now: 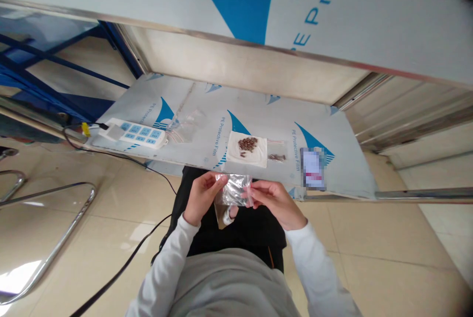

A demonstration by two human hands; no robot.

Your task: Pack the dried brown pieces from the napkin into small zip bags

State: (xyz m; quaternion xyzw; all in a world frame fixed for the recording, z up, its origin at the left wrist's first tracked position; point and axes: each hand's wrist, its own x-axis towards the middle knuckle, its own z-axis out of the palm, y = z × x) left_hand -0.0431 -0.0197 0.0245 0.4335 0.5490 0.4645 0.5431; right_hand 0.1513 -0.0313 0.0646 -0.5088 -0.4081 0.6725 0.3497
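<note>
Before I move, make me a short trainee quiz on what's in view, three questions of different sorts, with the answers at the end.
1. Multiple choice: what do the left hand and the right hand hold between them?
A) A metal spoon
B) A clear plastic bag
C) A roll of tape

2. True or false: as seen by the head camera, the power strip lies to the left of the white square on the table surface.

3. Short answer: what lies on the white square?

Key
1. B
2. True
3. A pile of small brown pieces
</note>
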